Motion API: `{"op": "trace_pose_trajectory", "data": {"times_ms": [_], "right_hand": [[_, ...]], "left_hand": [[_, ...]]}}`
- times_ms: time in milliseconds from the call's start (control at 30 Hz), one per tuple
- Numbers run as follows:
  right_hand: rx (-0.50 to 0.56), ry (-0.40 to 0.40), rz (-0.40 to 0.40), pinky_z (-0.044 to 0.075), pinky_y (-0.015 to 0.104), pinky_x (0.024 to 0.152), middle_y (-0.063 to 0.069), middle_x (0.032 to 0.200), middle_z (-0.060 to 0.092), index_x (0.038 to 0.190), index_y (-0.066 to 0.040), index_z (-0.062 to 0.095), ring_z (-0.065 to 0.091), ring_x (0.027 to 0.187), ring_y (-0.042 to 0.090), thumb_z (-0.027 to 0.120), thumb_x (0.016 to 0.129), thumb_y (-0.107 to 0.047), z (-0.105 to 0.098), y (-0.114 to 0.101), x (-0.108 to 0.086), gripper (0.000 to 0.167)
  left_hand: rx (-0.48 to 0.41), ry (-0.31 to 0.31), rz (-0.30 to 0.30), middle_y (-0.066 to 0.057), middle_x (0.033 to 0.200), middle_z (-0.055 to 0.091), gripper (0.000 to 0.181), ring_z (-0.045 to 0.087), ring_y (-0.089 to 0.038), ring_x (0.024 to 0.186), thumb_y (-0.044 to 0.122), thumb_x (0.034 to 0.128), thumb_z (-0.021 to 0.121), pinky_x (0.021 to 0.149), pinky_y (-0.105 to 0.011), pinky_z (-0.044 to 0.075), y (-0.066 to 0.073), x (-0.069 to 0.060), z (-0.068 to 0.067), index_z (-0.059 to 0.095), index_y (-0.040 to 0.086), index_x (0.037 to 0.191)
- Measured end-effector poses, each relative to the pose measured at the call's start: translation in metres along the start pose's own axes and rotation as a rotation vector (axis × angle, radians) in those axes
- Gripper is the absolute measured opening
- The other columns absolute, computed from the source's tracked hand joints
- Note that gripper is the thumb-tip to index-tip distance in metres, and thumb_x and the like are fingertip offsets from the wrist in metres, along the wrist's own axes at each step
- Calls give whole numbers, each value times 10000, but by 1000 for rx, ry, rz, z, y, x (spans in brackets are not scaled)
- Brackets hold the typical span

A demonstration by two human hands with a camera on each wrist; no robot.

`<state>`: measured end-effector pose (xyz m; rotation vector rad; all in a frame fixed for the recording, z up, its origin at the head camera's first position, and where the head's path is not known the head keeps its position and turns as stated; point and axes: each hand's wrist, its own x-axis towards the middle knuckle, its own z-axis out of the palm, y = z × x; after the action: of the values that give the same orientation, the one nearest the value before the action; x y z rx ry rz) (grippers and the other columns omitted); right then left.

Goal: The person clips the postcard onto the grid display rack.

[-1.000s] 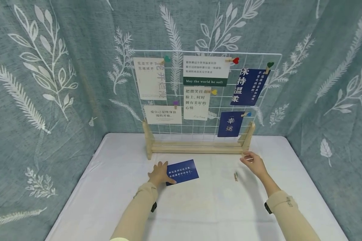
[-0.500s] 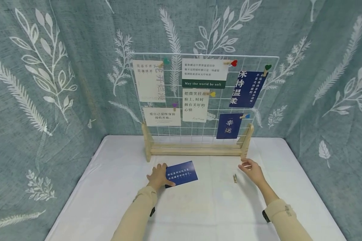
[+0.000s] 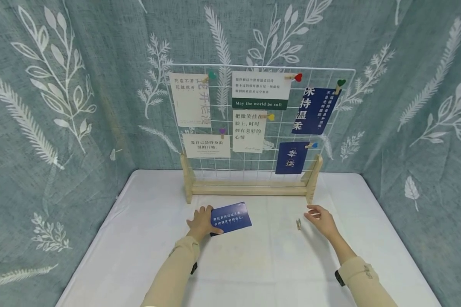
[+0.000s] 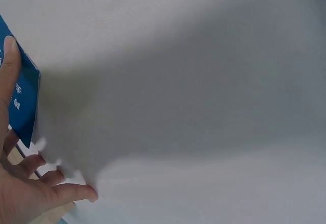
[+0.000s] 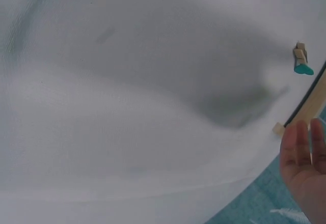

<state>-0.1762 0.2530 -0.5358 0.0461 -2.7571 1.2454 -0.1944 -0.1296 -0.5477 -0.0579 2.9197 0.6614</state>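
Note:
My left hand (image 3: 202,221) holds a dark blue card (image 3: 232,218) with white writing by its left end, thumb on the face. In the left wrist view, the thumb lies across the blue card (image 4: 24,107), one finger reaches behind its edge, and the other fingers are spread. My right hand (image 3: 322,219) hovers with loosely bent fingers and nothing in them, just right of a small wooden clothespin (image 3: 298,224) on the table. In the right wrist view, that clothespin (image 5: 300,57) shows a teal heart, apart from the right hand (image 5: 305,158).
A white wire grid rack (image 3: 253,168) on a wooden stand (image 3: 249,190) stands at the back. Several cards, such as a small blue card (image 3: 292,158), hang from it by heart clothespins. White cloth covers the table (image 3: 253,264); patterned curtains (image 3: 100,85) surround it.
My right hand has drawn slightly back from the rack's right foot towards me. The left hand and its card have stayed nearly still; the head view shifted a little.

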Motion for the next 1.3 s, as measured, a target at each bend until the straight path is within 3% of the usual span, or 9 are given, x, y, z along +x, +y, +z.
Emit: {"op": "trace_pose_trajectory", "data": {"times_ms": [333, 667, 867, 1167, 1300], "right_hand": [[-26, -37, -12, 523, 477, 838, 296, 1023, 626, 1178, 117, 542, 619, 924, 419, 624, 890, -82, 2, -4, -7, 359], [-49, -54, -21, 524, 478, 836, 304, 1042, 626, 1178, 111, 543, 621, 932, 423, 622, 891, -77, 4, -7, -12, 352], [-54, -49, -40, 517, 497, 846, 299, 1058, 619, 1194, 98, 537, 609, 961, 440, 617, 892, -85, 5, -10, -13, 362], [-80, -43, -15, 516, 496, 848, 303, 1047, 620, 1188, 105, 535, 614, 954, 437, 617, 893, -73, -8, -6, -13, 355], [-81, -46, -13, 518, 496, 836, 302, 1037, 622, 1183, 108, 537, 616, 943, 434, 619, 892, -79, -12, -2, -11, 355]], "left_hand": [[16, -12, 6, -220, 1350, 444, 903, 370, -432, 1281, 360, 600, 885, 991, -750, 252, 2, -2, -3, 437, 73, 1330], [-34, 42, 39, -227, 1356, 466, 900, 376, -443, 1300, 343, 615, 877, 986, -756, 247, 2, -8, 0, 433, 62, 1346], [-78, 106, 57, -247, 1253, 535, 923, 505, -429, 1173, 262, 587, 897, 951, -703, 349, -1, -9, -2, 418, 60, 1349], [-148, 147, 197, -258, 1142, 597, 788, 567, -428, 1021, 123, 644, 854, 836, -530, 506, 2, -21, 4, 443, 8, 1307], [-149, 184, 176, -251, 1149, 600, 795, 566, -421, 1031, 100, 630, 855, 846, -546, 495, 5, -25, 7, 450, 1, 1307]]}}
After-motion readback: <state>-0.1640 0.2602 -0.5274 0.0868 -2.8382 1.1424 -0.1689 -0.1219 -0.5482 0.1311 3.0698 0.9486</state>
